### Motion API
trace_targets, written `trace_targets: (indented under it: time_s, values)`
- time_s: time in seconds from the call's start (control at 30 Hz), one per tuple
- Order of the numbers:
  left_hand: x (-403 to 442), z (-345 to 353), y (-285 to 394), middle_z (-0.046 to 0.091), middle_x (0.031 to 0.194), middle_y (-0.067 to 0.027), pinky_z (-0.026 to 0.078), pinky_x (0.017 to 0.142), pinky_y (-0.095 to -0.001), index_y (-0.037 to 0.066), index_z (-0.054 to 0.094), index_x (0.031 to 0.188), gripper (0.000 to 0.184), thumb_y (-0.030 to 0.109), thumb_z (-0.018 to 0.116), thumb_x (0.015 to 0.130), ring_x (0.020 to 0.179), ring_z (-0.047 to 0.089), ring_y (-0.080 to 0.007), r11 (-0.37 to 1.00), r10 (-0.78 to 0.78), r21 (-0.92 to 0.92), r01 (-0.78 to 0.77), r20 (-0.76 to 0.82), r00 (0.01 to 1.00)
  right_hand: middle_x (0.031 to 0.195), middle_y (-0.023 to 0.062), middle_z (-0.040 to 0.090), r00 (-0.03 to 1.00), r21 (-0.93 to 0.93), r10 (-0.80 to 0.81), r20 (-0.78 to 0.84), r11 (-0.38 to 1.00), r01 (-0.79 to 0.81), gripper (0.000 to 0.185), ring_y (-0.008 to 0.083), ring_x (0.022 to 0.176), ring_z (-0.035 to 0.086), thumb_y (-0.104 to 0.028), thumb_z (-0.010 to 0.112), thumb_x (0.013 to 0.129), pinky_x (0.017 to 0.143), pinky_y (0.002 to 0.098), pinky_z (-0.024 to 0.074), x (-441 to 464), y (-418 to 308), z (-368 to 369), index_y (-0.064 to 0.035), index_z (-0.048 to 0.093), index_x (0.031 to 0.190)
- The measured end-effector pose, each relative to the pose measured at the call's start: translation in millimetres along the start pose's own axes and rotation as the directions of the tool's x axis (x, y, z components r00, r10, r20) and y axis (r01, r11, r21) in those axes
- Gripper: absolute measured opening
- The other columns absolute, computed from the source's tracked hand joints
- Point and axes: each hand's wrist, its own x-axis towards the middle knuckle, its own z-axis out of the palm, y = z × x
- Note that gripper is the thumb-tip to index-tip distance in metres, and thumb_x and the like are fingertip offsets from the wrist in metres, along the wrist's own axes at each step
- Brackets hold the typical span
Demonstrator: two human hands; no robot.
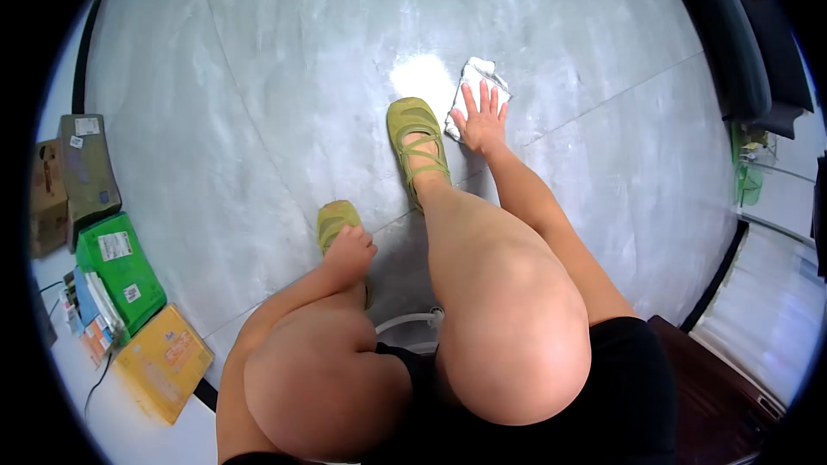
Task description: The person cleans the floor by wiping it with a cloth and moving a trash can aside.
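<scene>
My right hand [484, 127] lies flat on a folded white cloth [469, 90], fingers spread, pressing it to the grey tiled floor [310, 77]. Just left of the cloth is my right foot in an olive-green shoe [405, 116] with crossed straps. Close to my bent knees, my left hand [351, 253] is closed in a loose fist with nothing visible in it. It hangs over my left foot and partly hides the other olive-green shoe [336, 217].
Along the left wall stand a dark box [90, 168], a cardboard box [47, 194], a green box [129, 271] and a yellow box [164, 362]. A dark padded seat [732, 52] is at upper right. Part of a white curved object [401, 320] shows between my legs.
</scene>
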Motion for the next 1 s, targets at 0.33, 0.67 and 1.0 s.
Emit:
trace_targets:
  time_s: [0.33,0.67,1.0]
  values:
    - [36,-43,-40,0.061,0.084,-0.0045,0.039,0.085,-0.0389,0.012,0.067,0.078,0.009,0.015,0.061,0.073,0.095,0.054,-0.0239,0.979,-0.194,0.03,0.199,-0.13,0.972,0.159,0.0134,0.012,0.899,0.103,0.37,-0.236,0.929,-0.355,0.068,0.0352,0.147,0.008,-0.053,0.034,0.096,0.116,0.0548,0.002,30,59,18,-0.0182,0.019,0.153]
    - [46,-34,-60,0.06,0.084,-0.0032,0.036,0.085,-0.0401,0.012,0.063,0.075,0.011,0.004,0.062,0.069,0.089,0.052,-0.0245,0.859,-0.39,-0.399,0.321,-0.105,0.915,0.157,0.017,0.019,0.801,0.256,0.549,-0.239,0.831,-0.493,0.058,0.0464,0.142,0.013,-0.045,0.033,0.098,0.109,0.0677,0.0106,118,148,4,-0.0206,0.027,0.15]
    - [55,-29,-72,0.055,0.077,-0.0024,0.035,0.075,-0.0405,0.015,0.059,0.071,0.005,0.015,0.062,0.068,0.083,0.05,-0.0233,0.938,-0.275,-0.226,0.261,-0.029,0.961,0.156,0.0116,0.022,0.844,-0.055,-0.485,-0.228,0.872,0.486,0.051,0.0378,0.145,0.014,-0.039,0.04,0.095,0.114,0.0622,0.0075,163,-112,7,-0.0245,0.039,0.144]
